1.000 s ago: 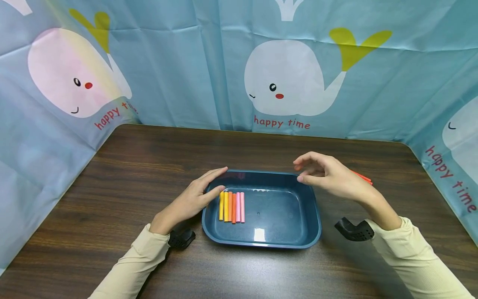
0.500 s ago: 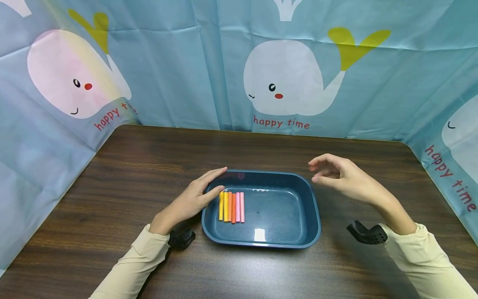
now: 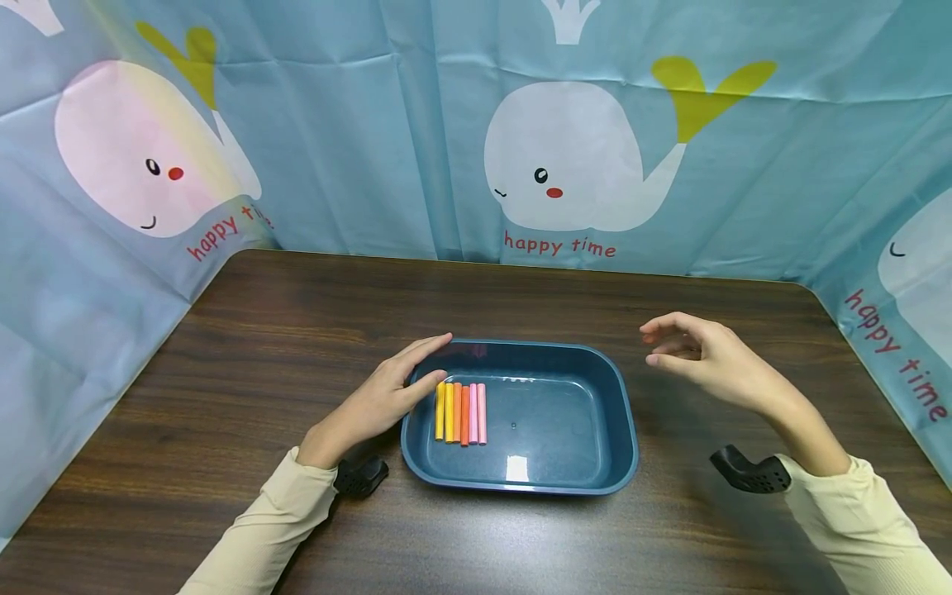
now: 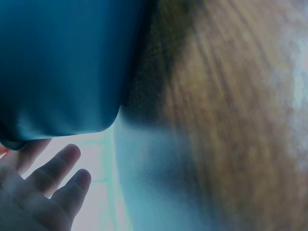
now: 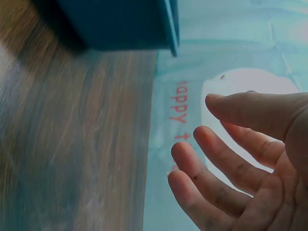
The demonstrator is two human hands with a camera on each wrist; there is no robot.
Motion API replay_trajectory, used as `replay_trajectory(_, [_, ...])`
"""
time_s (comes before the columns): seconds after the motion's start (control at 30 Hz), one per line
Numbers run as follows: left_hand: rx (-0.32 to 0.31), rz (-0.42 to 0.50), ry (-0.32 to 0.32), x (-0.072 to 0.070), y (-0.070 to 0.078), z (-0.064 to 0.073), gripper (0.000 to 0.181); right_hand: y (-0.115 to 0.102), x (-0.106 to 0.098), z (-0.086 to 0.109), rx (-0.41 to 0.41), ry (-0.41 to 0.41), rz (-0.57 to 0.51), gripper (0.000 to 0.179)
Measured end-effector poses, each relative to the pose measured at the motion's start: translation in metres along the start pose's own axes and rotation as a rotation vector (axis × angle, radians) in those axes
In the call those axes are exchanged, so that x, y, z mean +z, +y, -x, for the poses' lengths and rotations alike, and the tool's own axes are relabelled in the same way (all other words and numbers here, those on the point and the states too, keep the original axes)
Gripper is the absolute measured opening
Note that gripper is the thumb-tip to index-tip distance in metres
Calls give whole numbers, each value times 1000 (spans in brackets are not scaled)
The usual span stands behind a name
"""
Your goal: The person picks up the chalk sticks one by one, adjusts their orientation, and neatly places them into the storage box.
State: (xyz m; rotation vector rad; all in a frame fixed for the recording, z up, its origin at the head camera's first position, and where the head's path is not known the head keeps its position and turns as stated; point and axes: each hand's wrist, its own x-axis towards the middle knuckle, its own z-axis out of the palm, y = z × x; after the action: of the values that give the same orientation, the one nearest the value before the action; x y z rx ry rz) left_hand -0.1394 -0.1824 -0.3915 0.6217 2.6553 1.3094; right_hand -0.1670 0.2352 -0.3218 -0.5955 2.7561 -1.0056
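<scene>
A dark blue plastic tray [image 3: 521,489] stands on the table. Several short coloured sticks [image 3: 461,413], which look like chalk, lie side by side at its left end: yellow, orange, red-orange and pink. My left hand [image 3: 387,388] rests at the tray's upper left corner, thumb over the rim and straight fingers along the outside. The left wrist view shows its fingers [image 4: 65,166] spread beside the tray wall. My right hand [image 3: 714,359] hovers to the right of the tray, fingers loosely bent. Between its thumb and fingers nothing is held in the right wrist view.
The brown wood-grain table [image 3: 327,306] reaches back to a light blue curtain [image 3: 416,149] printed with whales. Black wrist cameras sit beneath both forearms, the right one [image 3: 749,471] hanging above the table at the tray's right.
My right hand has moved right, away from the tray's far right corner. The red sticks that showed behind it earlier are now out of sight. My left hand has stayed at the tray.
</scene>
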Motion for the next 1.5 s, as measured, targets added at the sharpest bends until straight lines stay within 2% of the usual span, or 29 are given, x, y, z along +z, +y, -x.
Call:
replay_trajectory(0.2, [5,0,-1,0,-1,0,57,10,-4,6,19,46,71,32])
replay_trajectory(0.6, [7,2,1,0,-1,0,56,39,-11,13,68,51,129,38])
replay_trajectory(0.9, [7,6,-3,0,-1,0,57,59,-14,15,59,92,180,34])
replay_trajectory(1.5, [-13,4,-6,0,0,0,58,85,-22,7,86,95,274,34])
